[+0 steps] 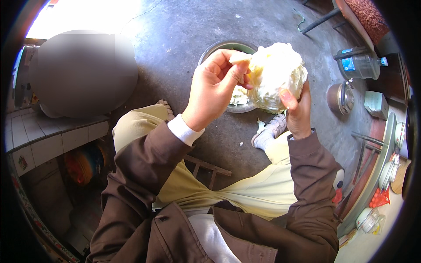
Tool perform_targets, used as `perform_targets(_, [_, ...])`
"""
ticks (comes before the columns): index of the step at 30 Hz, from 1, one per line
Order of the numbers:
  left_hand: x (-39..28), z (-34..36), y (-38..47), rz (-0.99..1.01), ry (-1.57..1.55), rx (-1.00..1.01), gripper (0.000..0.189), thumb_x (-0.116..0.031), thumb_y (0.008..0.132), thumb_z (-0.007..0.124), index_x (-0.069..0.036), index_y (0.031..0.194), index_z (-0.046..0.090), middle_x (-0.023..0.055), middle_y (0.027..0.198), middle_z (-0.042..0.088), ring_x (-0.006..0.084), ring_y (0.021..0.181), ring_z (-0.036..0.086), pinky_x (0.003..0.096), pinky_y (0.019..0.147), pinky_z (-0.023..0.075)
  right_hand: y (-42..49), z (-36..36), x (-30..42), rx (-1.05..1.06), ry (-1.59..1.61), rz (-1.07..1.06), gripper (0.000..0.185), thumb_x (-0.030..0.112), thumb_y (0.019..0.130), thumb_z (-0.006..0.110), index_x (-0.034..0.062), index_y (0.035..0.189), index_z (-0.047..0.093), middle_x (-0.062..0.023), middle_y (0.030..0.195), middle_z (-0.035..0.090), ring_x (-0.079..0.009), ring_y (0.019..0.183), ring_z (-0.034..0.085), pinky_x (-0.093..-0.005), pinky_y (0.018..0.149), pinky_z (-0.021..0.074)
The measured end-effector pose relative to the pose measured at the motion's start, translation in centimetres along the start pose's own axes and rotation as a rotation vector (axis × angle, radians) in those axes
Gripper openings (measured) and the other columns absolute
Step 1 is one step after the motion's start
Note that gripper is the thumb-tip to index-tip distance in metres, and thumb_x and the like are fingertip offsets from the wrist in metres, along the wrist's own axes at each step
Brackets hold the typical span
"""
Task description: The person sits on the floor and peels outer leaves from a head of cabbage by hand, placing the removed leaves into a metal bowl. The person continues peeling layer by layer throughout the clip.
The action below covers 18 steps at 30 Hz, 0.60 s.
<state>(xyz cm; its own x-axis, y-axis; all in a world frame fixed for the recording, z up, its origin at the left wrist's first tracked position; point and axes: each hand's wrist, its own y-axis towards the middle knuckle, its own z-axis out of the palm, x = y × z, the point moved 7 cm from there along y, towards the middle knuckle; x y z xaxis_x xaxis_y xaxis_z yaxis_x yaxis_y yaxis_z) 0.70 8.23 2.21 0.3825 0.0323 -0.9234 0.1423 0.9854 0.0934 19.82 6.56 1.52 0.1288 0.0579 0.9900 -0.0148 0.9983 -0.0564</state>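
Note:
My right hand (298, 110) grips a pale head of cabbage (276, 75) from its right and near side, thumb on the front. Bright light washes out much of its surface. At the head's left side, my left hand (213, 85) pinches a piece of cabbage leaf (239, 58) between thumb and fingers. Whether that piece is still joined to the head, I cannot tell. Below both hands a metal basin (210, 49) stands on the floor, partly hidden by them. Torn cabbage leaves (239, 96) lie inside it.
A leaf scrap (260, 126) lies by my right shoe (275, 124). On the concrete floor (177, 39) to the right are a metal kettle (338, 98) and a large water bottle (358, 64). A table (358, 240) holds bowls at right. A tiled ledge (46, 144) is at left.

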Motion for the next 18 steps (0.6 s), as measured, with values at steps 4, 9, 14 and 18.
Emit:
perform_targets(4, [0.2, -3.6, 0.6, -0.111, 0.327, -0.238, 0.028, -0.018, 0.102, 0.058, 0.003, 0.120, 0.061, 0.0049, 0.095, 0.065, 0.0073, 0.071, 0.057, 0.0221, 0.063, 0.0490, -0.2, -1.1, 0.3, -0.063, -0.003, 0.034, 0.081, 0.031, 0.076, 0.076, 0.0016, 0.142, 0.040, -0.0120, 0.131, 0.053, -0.0205, 0.119, 0.055, -0.0343, 0.102, 0.0459])
perform_targets(9, [4.6, -3.5, 0.4, -0.183, 0.638, -0.083, 0.044, -0.017, 0.100, 0.061, 0.004, 0.137, 0.053, 0.0118, 0.113, 0.066, 0.0115, 0.093, 0.063, 0.0250, 0.081, 0.0522, 0.0, -1.0, 0.7, -0.047, 0.038, 0.077, 0.086, 0.037, 0.077, 0.075, 0.0020, 0.146, 0.037, -0.0130, 0.133, 0.051, -0.0214, 0.122, 0.052, -0.0358, 0.104, 0.0424])
perform_targets(14, [1.5, -2.1, 1.1, -0.075, 0.281, -0.096, 0.045, -0.021, 0.099, 0.065, 0.005, 0.134, 0.055, 0.0138, 0.124, 0.065, 0.0159, 0.108, 0.064, 0.0282, 0.093, 0.0519, -0.1, -1.1, 0.8, 0.000, -0.036, 0.042, 0.087, 0.036, 0.076, 0.076, 0.0017, 0.146, 0.036, -0.0129, 0.134, 0.050, -0.0214, 0.123, 0.051, -0.0355, 0.104, 0.0424])
perform_targets(18, [1.2, 0.1, 0.3, -0.203, 0.346, 0.117, 0.043, -0.022, 0.093, 0.073, 0.002, 0.126, 0.062, 0.0084, 0.113, 0.068, 0.0134, 0.103, 0.064, 0.0293, 0.091, 0.0532, -0.2, -1.0, 0.1, 0.029, -0.026, 0.087, 0.089, 0.038, 0.075, 0.076, 0.0022, 0.146, 0.035, -0.0126, 0.134, 0.049, -0.0217, 0.124, 0.050, -0.0350, 0.105, 0.0419])
